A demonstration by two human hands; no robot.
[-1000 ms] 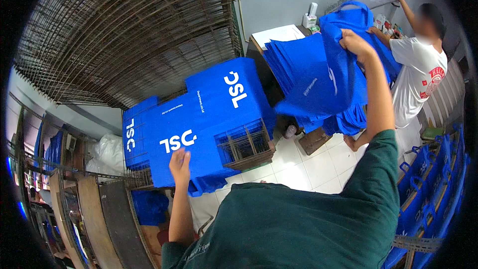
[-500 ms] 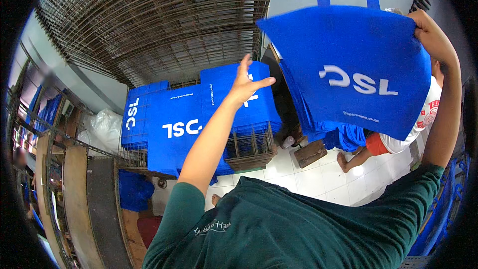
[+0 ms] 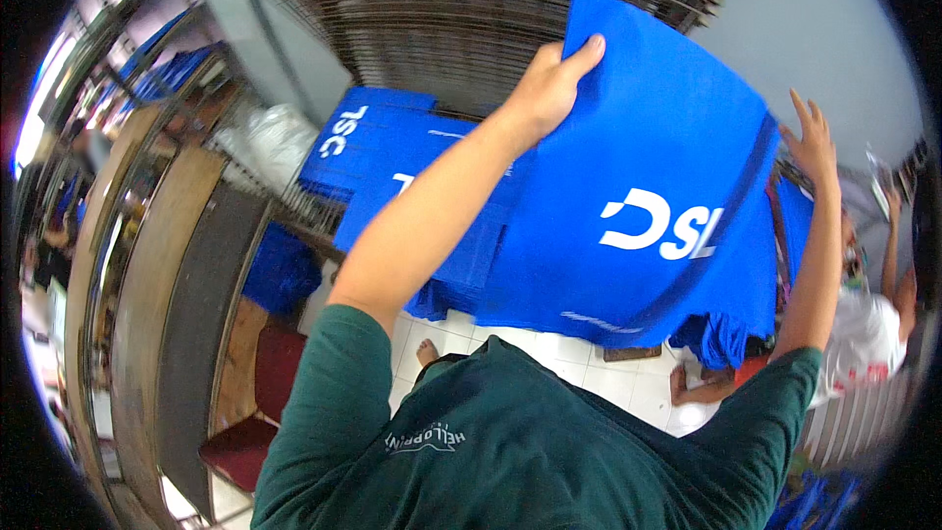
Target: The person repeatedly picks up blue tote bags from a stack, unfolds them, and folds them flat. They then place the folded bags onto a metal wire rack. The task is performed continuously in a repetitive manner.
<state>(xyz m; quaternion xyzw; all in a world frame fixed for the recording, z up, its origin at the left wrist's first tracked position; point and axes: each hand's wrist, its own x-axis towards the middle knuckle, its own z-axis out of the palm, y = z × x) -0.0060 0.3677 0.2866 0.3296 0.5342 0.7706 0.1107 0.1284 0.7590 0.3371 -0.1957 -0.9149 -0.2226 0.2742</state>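
Note:
A flat blue fabric tote bag (image 3: 628,147) with white lettering hangs in front of me, tilted. My left hand (image 3: 557,88) grips its upper left corner, the thumb lying on the printed face. Beside the bag's right edge, my right hand (image 3: 812,145) is raised with its fingers spread and nothing in it. The bag's handles do not show. Behind it to the left, similar blue bags (image 3: 378,110) lie on a wire drying rack, partly covered by my left forearm. The held bag hides much of what is behind it.
Stacked wire rack shelves (image 3: 412,29) rise at the back. Shelving with long boards (image 3: 162,265) stands left, near clear plastic wrapping (image 3: 280,142) and a dark red chair (image 3: 265,383). At right sits a person in a white shirt (image 3: 863,339), near a bundle of blue cloth (image 3: 721,339).
The bag has moved left and down. My left hand, open before, has closed on its corner, while my right hand has let go and opened. The view has shifted to the right.

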